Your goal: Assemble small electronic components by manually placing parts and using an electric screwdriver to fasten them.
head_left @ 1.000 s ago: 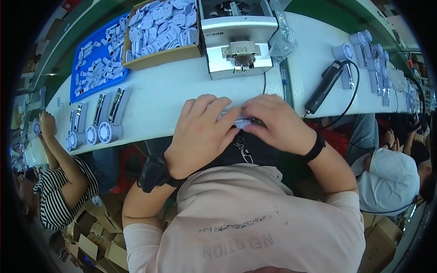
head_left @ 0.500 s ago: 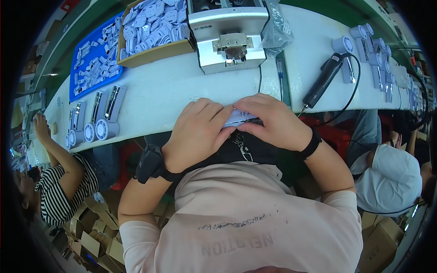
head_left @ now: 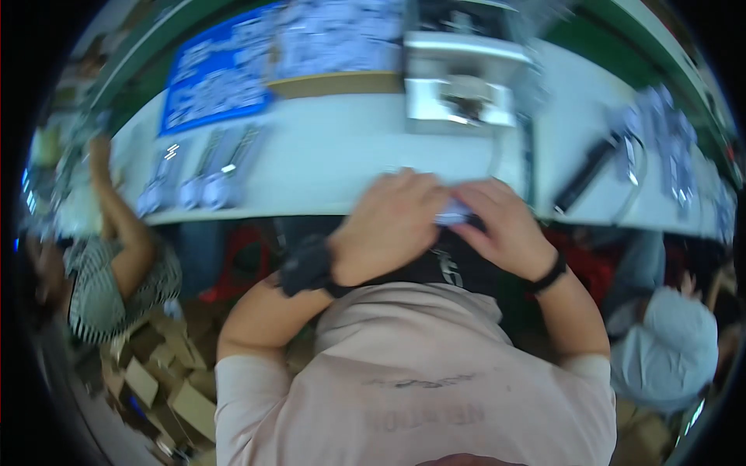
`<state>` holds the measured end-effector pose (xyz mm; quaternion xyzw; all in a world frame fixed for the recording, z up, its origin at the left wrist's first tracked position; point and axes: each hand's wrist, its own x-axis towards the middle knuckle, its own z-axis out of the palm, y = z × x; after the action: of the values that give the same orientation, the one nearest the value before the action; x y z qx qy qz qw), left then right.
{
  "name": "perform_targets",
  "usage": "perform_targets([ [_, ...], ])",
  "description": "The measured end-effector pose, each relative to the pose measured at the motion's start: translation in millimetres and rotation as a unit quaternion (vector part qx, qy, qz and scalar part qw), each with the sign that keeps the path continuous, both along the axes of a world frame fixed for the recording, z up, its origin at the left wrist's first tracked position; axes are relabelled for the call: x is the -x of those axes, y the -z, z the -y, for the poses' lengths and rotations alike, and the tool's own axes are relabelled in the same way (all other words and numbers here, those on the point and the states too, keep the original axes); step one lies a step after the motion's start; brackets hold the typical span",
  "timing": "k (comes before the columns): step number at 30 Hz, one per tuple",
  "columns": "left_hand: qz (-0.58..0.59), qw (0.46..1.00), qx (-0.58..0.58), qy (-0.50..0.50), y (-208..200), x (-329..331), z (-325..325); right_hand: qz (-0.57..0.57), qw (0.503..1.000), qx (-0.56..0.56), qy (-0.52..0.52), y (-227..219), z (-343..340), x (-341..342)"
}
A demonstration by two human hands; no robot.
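Note:
Both my hands meet in front of my waist at the table's near edge. Between them is a pale lavender plastic part [head_left: 451,213], mostly covered by fingers and smeared by motion. My left hand [head_left: 392,221] is closed on its left end, the thumb underneath. Around the right end, the thumb and fingers of my right hand [head_left: 505,229] are pinched. Nearest on the tabletop to the left, several pale handheld fans [head_left: 220,190] lie in a row with their inner strips exposed. An electric screwdriver [head_left: 587,175] rests to the right of my right hand.
A silver machine [head_left: 423,105] stands ahead, beside a cardboard box [head_left: 342,84] of pale plastic parts and a blue tray [head_left: 183,124] of small parts. More fans [head_left: 676,155] stand at right. Co-workers sit left [head_left: 101,287] and right [head_left: 664,357]. Cardboard boxes [head_left: 167,373] lie on the floor.
The whole view has swung, so table and hands appear shifted right, with blur. Both hands still hold the plastic part, and less of it shows.

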<state>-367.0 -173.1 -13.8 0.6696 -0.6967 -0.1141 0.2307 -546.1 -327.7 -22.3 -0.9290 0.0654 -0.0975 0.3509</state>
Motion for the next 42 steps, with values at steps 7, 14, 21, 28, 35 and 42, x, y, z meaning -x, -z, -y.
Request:
perform_targets([
  [7, 0.032, 0.997, 0.072, 0.012, -18, -25, -22, -0.098, 0.993, -0.054, 0.029, -38, -11, -11],
  [14, 0.118, 0.952, 0.088, -0.27, -88, -195, -129, -0.005, 0.991, -0.11, 0.073, -72, -32, -65],
  [21, 0.189, 0.852, 0.001, -0.489, -48, -406, -254, 0.081, 0.987, 0.037, -0.134, -35, -83, -216],
  [28, 0.177, 0.906, -0.042, -0.381, -23, -433, -250, 0.126, 0.967, 0.167, -0.147, 4, -114, -284],
  [35, 0.341, 0.897, -0.099, -0.263, -15, -457, -267, 0.095, 0.958, 0.209, -0.171, -10, -109, -273],
  [42, 0.138, 0.914, 0.041, -0.38, -35, -342, -151, -0.003, 0.991, 0.131, 0.005, -51, -53, -98],
])
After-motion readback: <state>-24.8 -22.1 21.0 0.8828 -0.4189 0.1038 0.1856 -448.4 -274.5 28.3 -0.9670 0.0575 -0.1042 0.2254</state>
